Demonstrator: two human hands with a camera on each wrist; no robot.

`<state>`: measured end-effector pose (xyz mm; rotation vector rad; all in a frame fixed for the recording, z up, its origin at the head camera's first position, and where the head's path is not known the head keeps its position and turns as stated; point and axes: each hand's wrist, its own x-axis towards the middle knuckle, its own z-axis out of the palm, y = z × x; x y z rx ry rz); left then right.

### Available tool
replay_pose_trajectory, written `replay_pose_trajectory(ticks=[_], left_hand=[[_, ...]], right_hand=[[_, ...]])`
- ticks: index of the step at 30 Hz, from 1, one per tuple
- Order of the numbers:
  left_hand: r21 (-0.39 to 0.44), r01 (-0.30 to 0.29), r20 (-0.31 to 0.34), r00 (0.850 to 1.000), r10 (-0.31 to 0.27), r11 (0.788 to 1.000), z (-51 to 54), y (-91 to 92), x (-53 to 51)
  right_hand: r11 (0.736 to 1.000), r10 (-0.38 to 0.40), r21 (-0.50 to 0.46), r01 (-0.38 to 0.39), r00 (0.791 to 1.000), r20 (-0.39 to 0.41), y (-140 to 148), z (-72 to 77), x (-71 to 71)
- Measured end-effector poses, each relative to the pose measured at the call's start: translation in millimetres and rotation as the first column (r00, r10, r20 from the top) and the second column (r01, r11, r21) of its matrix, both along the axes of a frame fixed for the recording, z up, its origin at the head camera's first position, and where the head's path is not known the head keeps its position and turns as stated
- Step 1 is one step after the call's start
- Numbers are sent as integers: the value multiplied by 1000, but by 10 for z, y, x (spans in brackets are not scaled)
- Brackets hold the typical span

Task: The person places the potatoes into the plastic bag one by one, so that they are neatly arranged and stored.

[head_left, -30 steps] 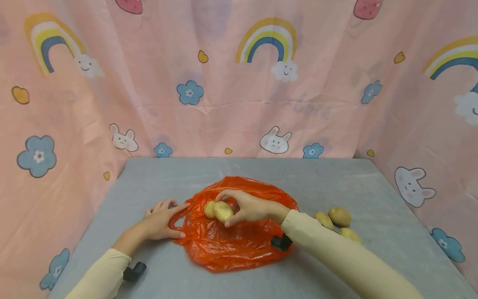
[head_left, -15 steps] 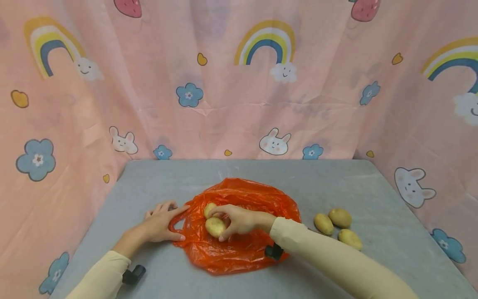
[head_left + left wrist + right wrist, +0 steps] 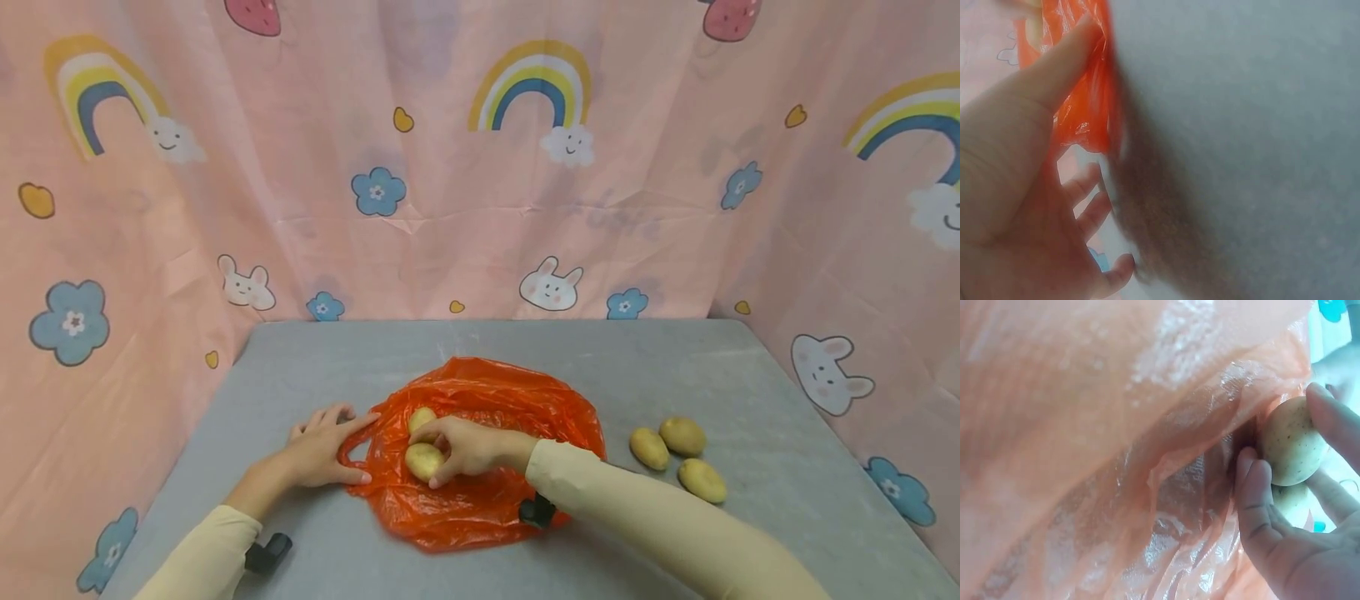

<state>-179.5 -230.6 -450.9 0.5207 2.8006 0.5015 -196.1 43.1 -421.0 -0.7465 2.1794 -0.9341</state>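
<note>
In the head view an orange plastic bag lies flat on the table. My left hand rests at the bag's left end, by the handle loop. Its thumb and index finger are stretched out and touch the plastic, also visible in the left wrist view with the bag under the thumb. With thumb and fingers my right hand holds a potato low over the bag's left part. A second potato lies just behind it, partly hidden by the fingers. The right wrist view shows the held potato between thumb and fingertips.
Several more items are around: three potatoes, namely one potato, another potato and a third potato, lie on the grey table right of the bag. A pink patterned curtain stands behind and at both sides.
My right hand has moved the held potato toward me and slightly left, from beside the other potato to in front of it. The left hand has stayed in place.
</note>
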Motion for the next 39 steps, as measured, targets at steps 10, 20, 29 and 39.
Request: replay_pose_trajectory(ticks=[10, 20, 29, 39], left_hand=[[5, -1, -2, 1000, 1, 1000, 4, 1, -6], [0, -14, 34, 999, 14, 1000, -11, 0, -7], [8, -15, 23, 1000, 15, 1000, 5, -3, 0], [12, -17, 20, 1000, 16, 1000, -4, 5, -23]], right_hand=[[999, -8, 43, 9, 1000, -20, -17, 15, 56], [997, 17, -79, -12, 998, 66, 88, 25, 63], [994, -32, -106, 39, 997, 71, 265, 89, 40], [989, -61, -134, 65, 998, 33, 543, 212, 73]])
